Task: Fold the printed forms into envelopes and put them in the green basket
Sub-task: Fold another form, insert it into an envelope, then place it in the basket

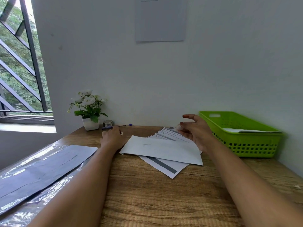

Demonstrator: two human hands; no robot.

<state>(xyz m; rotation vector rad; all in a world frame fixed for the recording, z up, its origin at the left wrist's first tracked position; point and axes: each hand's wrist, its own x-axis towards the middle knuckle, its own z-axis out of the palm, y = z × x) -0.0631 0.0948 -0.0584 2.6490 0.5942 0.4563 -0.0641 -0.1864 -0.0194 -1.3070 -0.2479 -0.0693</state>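
You are pinching a white scrap (179, 127) in your right grip (196, 134) (left grip (112, 137): cannot tell), and your forearm is risking sweeping the loose envelope (162, 149) off the printed forms (169, 134).

6 o'clock: desk (147, 202) is lying bare.
12 o'clock: envelope (164, 149) is overlapping printed forms (170, 168).
2 o'clock: green basket (255, 149) is blocking the right side.
11 o'clock: flower pot (90, 124), tape roll (107, 123), pen (106, 128) are lining the wall.
9 o'clock: plastic-wrapped pack (37, 171) is covering the desk.
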